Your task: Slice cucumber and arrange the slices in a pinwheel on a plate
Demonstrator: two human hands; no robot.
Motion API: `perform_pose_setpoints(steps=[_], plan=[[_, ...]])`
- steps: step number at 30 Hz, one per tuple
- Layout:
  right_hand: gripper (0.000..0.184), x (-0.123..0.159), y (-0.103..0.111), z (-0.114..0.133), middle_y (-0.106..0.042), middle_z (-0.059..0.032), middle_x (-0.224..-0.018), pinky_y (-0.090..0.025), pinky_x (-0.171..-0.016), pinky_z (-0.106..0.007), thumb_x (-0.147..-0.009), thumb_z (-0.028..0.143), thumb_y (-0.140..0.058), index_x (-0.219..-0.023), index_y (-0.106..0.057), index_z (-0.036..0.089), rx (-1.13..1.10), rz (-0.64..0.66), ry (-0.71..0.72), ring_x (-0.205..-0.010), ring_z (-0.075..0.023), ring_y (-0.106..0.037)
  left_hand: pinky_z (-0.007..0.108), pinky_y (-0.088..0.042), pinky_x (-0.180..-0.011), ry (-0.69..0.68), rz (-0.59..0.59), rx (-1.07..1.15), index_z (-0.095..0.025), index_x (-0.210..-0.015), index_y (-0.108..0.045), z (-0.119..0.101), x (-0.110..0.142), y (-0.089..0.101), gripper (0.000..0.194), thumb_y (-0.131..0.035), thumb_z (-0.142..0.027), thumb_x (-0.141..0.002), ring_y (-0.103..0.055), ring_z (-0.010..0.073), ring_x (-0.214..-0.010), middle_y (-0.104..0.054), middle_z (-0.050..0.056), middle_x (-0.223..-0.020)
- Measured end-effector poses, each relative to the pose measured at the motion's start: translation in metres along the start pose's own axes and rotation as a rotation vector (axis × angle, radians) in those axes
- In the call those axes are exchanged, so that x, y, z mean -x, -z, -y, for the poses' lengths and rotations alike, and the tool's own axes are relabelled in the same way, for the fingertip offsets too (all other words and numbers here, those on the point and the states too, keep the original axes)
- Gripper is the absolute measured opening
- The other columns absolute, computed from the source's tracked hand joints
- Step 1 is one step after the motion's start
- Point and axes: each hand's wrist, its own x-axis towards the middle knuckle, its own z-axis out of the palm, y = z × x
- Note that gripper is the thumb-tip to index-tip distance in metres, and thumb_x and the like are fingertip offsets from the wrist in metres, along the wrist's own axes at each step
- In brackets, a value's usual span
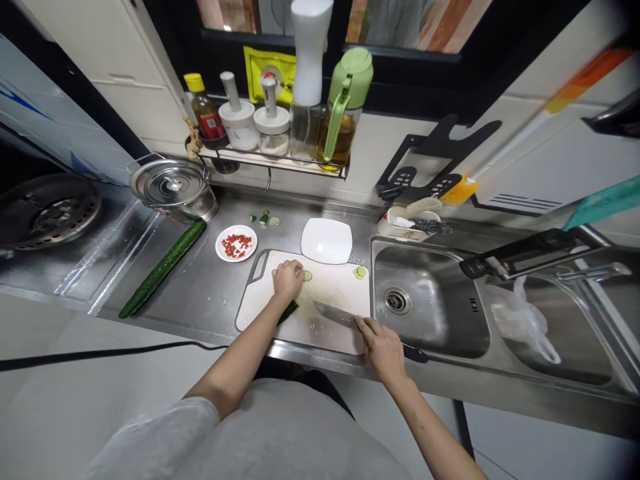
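Note:
A white cutting board [330,293] lies on the steel counter beside the sink. My left hand [287,280] is curled over a piece of cucumber [288,311] on the board, whose dark green end shows below my wrist. My right hand [383,347] grips a knife [335,313] by its handle at the board's front right corner, the blade lying flat and pointing left toward the cucumber. Two cucumber slices [360,271] rest on the board, one by my left fingers, one at the far right corner.
A whole long cucumber [163,268] lies at the left on the counter. A small dish of red pieces [236,243] and an empty white plate [327,241] sit behind the board. A lidded steel pot [173,187], a condiment rack [280,157] and the sink [430,300] surround the spot.

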Motion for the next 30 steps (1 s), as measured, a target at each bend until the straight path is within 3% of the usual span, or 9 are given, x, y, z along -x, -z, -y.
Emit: perform_pose_setpoints(steps=[4,7,11,19,30], plan=[[0.04,-0.004,-0.007,0.004,-0.066,-0.0096,-0.113,-0.043,-0.074,-0.028,-0.096,0.024,-0.033,-0.128,-0.057,0.02,-0.202,0.003,-0.117,-0.09,-0.0196,-0.063,0.031,-0.045,-0.071,-0.004,-0.106,0.157,-0.022,-0.09,-0.065,0.025,0.029,0.019,0.013,-0.054,-0.024,-0.083,-0.058,0.0173,-0.075,-0.066,0.003,-0.085],[0.041,-0.011,-0.01,0.007,-0.069,-0.0112,-0.1,-0.042,-0.071,-0.026,-0.097,0.03,-0.028,-0.118,-0.06,0.015,-0.371,-0.002,-0.202,-0.088,-0.0206,-0.065,0.032,-0.046,-0.076,-0.167,-0.052,0.118,-0.022,-0.091,-0.065,0.043,0.059,0.034,0.013,-0.054,-0.028,-0.086,-0.059,0.0179,-0.079,-0.066,0.004,-0.089],[0.04,-0.023,-0.008,0.012,-0.068,-0.0094,-0.076,-0.036,-0.061,-0.025,-0.096,0.037,-0.029,-0.096,-0.062,0.015,-0.481,0.054,-0.239,-0.073,-0.0216,-0.064,0.033,-0.046,-0.083,-0.263,0.02,0.057,-0.022,-0.096,-0.065,0.057,0.085,0.044,0.017,-0.051,-0.03,-0.089,-0.06,0.0191,-0.089,-0.067,0.005,-0.095],[0.03,-0.033,-0.01,0.022,-0.063,-0.0058,-0.07,-0.028,-0.059,-0.024,-0.095,0.031,-0.036,-0.085,-0.059,0.016,-0.446,0.176,-0.172,-0.068,-0.0171,-0.058,0.036,-0.046,-0.087,-0.266,0.085,0.001,-0.023,-0.104,-0.065,0.058,0.093,0.041,0.021,-0.055,-0.032,-0.088,-0.06,0.0206,-0.094,-0.067,0.005,-0.099],[0.028,-0.026,-0.009,0.026,-0.064,-0.006,-0.072,-0.028,-0.06,-0.023,-0.095,0.028,-0.038,-0.086,-0.061,0.015,-0.45,0.238,-0.183,-0.069,-0.0165,-0.057,0.036,-0.048,-0.086,-0.308,0.107,-0.015,-0.024,-0.115,-0.061,0.057,0.101,0.038,0.035,-0.063,-0.034,-0.082,-0.061,0.0208,-0.095,-0.066,0.005,-0.101]])
